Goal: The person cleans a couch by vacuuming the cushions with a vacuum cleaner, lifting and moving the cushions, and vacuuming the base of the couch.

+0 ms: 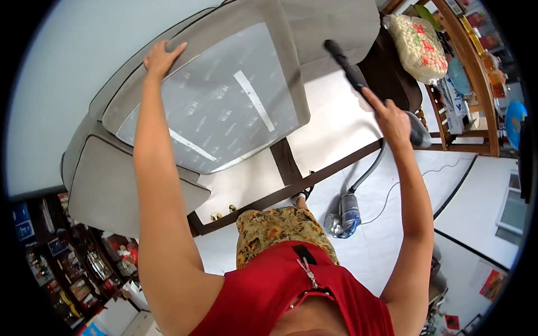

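My left hand (161,60) grips the upper edge of a grey sofa cushion (216,98), thumb apart from the fingers. The cushion stands tilted up against the backrest, showing its pale printed underside with white strips. Beneath it the white base and dark wooden frame (286,162) of the sofa are exposed. My right hand (391,123) is closed round the handle of a black vacuum cleaner wand (348,70), index finger laid along it. The wand's tip is over the base, near another grey cushion (330,28). A grey hose (372,168) runs down to the vacuum cleaner (348,215) on the floor.
One more grey cushion (115,179) sits at the left. At the upper right, a large bag of pale food (417,49) rests near a wooden shelf (476,67). A thin power cord (392,193) crosses the white floor. Cluttered dark shelves (73,257) stand lower left.
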{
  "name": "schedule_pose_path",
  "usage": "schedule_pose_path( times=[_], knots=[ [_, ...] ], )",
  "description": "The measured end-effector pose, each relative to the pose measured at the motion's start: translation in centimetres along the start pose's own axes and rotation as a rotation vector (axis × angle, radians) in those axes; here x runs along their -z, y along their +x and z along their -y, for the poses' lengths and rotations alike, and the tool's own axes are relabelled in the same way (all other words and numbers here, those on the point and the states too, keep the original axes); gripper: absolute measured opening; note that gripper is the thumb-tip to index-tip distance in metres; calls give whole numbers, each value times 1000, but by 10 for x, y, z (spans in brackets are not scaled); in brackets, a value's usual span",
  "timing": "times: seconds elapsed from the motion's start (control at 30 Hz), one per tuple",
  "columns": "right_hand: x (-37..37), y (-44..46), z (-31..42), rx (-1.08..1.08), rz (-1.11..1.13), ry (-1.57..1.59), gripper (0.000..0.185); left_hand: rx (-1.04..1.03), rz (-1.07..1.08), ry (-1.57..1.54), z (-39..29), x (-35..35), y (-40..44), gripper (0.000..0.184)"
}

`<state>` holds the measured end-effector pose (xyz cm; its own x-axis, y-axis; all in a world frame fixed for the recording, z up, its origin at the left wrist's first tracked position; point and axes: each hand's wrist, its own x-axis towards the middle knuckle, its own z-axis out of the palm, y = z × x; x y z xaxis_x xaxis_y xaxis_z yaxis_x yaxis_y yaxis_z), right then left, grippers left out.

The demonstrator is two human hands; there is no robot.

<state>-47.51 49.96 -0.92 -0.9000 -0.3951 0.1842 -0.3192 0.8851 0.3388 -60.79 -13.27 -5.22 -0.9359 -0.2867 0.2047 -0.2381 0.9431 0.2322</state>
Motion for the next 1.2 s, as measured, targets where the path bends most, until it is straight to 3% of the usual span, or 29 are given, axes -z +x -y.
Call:
schedule_pose_path(
  times=[0.13, 0.27, 0.4, 0.57, 0.67, 0.73, 0.8, 0.87, 0.9, 0.93, 0.97, 1.0, 1.1, 1.13, 1.2],
  knots=[
    [18, 19, -20, -82, -125, 78, 75, -203, -327, 25, -41, 1, -51, 68],
    [15, 54, -9, -170, -102, 154, 76, -336, -415, -71, -120, 45, -132, 54],
    [2, 70, 1, -186, -121, 182, 74, -315, -465, -156, -145, 73, -229, 40],
    [11, 69, 40, -125, -139, 275, 68, -273, -505, -113, -112, 91, -325, 29],
    [21, 60, 50, -106, -223, 372, 64, -21, -530, 75, -60, 117, -351, 28],
    [22, 50, 49, -139, -211, 345, 62, 245, -590, 51, 16, 116, -361, 26],
    [36, 40, 45, -89, -130, 397, 27, 287, -656, 48, 81, 118, -365, 27],
    [42, 34, 42, -42, -86, 360, 22, 445, -789, -269, 115, 121, -362, 31],
    [37, 30, 41, -30, -124, 356, 30, 519, -854, -428, 134, 124, -364, 33],
    [28, 26, 37, -22, -164, 351, 39, 557, -831, -792, 171, 120, -373, 38],
    [23, 23, 35, -21, -199, 392, 23, 581, -792, -1158, 217, 107, -386, 42],
    [21, 20, 33, -16, -213, 411, 20, 590, -735, -1528, 242, 98, -396, 47],
    [22, 13, 28, 33, -261, 461, 14, 1040, -769, -1721, 213, 81, -418, 58],
    [26, 14, 26, 45, -256, 460, 16, 977, -743, -1763, 216, 67, -430, 62],
    [6, 19, 9, 2, -133, 385, 50, 894, -687, -1803, 218, 56, -442, 68]
  ],
)
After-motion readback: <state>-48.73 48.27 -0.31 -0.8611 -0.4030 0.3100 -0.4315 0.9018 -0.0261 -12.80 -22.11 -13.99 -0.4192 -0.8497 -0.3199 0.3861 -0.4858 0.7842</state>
